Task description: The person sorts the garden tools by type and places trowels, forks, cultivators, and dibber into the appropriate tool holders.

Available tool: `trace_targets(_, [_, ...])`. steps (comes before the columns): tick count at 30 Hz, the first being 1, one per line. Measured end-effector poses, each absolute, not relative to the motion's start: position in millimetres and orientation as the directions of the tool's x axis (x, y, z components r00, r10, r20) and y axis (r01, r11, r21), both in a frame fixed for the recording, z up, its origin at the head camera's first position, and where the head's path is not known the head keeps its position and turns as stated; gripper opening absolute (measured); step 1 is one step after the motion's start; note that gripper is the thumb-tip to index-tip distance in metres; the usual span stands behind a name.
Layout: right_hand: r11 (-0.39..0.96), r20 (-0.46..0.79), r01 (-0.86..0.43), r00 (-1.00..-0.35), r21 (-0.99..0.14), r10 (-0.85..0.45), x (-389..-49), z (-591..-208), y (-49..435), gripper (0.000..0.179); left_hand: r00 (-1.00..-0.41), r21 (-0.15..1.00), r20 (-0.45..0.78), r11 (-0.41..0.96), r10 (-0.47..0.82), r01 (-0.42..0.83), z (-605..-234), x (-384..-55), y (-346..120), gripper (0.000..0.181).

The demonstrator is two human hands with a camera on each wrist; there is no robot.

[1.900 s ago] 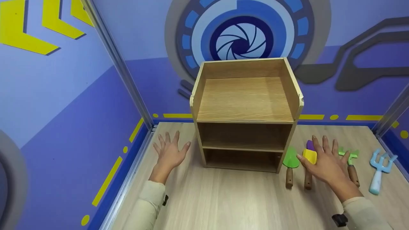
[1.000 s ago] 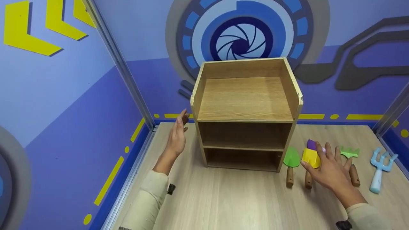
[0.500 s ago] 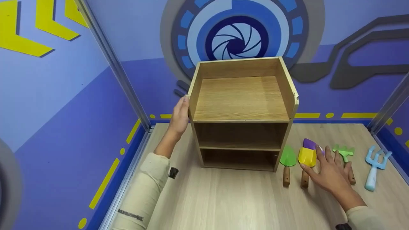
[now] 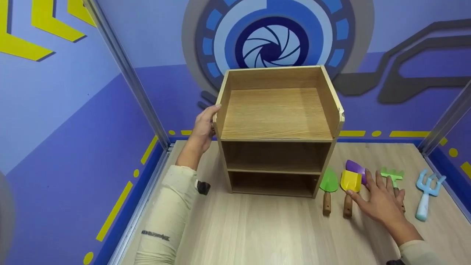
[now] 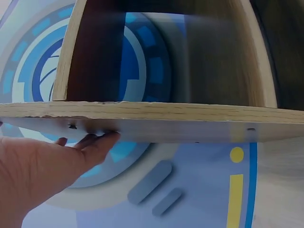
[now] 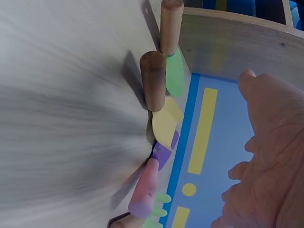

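My left hand [image 4: 202,129] is at the upper left side of a small wooden shelf unit [image 4: 278,114], fingertips against the outer face of its side panel [image 5: 190,128]. Over the garden tools at the right, my right hand [image 4: 382,202] is spread with fingers apart and nothing in its grasp. Near its thumb lies a yellow shovel [image 4: 350,180] with a brown handle. A purple trowel [image 4: 355,167] is partly hidden under the fingers; its pink handle [image 6: 144,187] shows in the right wrist view. Beyond the fingers, a green rake [image 4: 393,173] is partly covered.
A green trowel [image 4: 328,181] lies close to the shelf's right side. Far right on the wood-look table [image 4: 265,232] is a light blue fork [image 4: 427,191]. Blue printed walls stand behind and left, joined by a metal corner post [image 4: 127,66].
My left hand has turned from spread beside the shelf, moved up and right, and come to its left side. My right hand stays over the tools, shifted slightly toward me.
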State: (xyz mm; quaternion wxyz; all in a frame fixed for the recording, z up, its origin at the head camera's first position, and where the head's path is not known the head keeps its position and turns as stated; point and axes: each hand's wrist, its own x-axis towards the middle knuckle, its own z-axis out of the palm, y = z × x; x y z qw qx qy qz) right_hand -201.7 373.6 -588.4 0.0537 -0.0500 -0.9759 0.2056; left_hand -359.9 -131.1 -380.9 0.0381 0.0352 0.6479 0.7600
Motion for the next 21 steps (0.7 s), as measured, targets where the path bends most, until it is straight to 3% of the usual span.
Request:
trace_targets(4, [0.904,0.085,0.08,-0.988,-0.42,0.128,-201,-589,376,0.106,-0.995,0.987,-0.016,-0.16,0.097,-0.032,-382,-366,-126,0.066])
trace_targets(15, [0.872,0.109,0.073,-0.984,-0.484,0.143,-198,-592,386,0.098,-0.989,0.993,0.071,-0.101,0.128,0.058,-393,-371,-124,0.077])
trace_targets(21, [0.837,0.04,0.159,-0.977,-0.524,0.21,-193,-592,403,0.095,-0.99,0.996,0.063,-0.072,0.123,0.054,-397,-372,-123,0.076])
